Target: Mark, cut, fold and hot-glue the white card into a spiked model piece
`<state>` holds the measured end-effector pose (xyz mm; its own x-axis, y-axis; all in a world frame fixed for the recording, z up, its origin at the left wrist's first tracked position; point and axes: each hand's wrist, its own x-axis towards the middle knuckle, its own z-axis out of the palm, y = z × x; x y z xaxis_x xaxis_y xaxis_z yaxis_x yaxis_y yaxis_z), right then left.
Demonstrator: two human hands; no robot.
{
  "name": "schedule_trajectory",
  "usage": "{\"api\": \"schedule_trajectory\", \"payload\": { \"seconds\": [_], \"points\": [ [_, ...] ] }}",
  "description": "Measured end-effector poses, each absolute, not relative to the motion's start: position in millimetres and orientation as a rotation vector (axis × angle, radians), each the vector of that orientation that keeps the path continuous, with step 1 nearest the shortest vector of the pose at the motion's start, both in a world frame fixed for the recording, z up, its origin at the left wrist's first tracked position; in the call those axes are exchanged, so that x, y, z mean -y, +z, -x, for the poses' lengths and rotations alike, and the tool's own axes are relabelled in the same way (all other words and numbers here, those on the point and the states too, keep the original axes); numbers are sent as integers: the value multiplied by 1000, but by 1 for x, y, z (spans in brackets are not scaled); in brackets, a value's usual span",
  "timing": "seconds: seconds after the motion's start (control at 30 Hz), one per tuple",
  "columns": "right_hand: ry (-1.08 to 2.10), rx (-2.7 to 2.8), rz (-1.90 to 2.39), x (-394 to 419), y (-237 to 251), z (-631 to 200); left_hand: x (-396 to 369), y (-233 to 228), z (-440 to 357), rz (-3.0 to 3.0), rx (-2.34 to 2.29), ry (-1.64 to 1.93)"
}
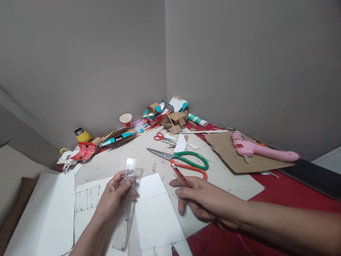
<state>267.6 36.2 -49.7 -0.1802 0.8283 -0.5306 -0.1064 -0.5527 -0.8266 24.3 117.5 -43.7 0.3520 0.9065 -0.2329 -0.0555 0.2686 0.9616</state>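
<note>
Your left fingers (127, 177) were pinched narrow around the upper part of a clear plastic ruler (127, 208), thumb on the near face, the ruler running down and toward you over the white sheet (157, 209). The left hand (113, 197) itself hung just above that sheet, beside a pencilled grid of boxes and diagonals (87, 199).

Your right fingers (183, 193) were loosely curled around a red pencil (181, 176), its tip pointing away from you toward the scissors; the right hand (207, 202) rested at the sheet's right edge, on the pale board (128, 160) beneath.

Just beyond the pencil lay large scissors with green and orange handles (186, 161), blades shut and pointing left. Farther back lay small red scissors (160, 136), white paper strips (181, 144) and a heap of cardboard scraps (174, 119) in the corner. To the right, a pink glue gun (262, 150) rested on a brown cardboard piece (231, 156), with a glue stick (197, 120) behind it. At the left rear stood a paper cup (126, 120) and a yellow bottle (82, 135).
</note>
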Motion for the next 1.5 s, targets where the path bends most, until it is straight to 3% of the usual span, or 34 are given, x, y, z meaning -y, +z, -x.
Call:
{"api": "schedule_trajectory", "payload": {
  "seconds": [0.3,0.6,0.97,1.1,1.3,1.5],
  "points": [
    [1913,946,1345,-55,-47,-249,-113,-46,-28,-1007,-937,812],
    [1867,1077,1215,-63,-35,-237,-116,-30,-26,-808,-861,1138],
    [2267,1145,1003,-57,-41,-193,-104,-18,-36,-779,-839,1322],
    [2106,1203,1038,-63,-34,-201,-109,-20,-28,-819,-943,1317],
    [1621,1130,1114,-83,-29,-251,-128,-32,-13,-1042,-1136,1164],
    [1542,1060,1151,-92,-39,-274,-118,-43,-29,-1337,-1296,967]
  ]
}}
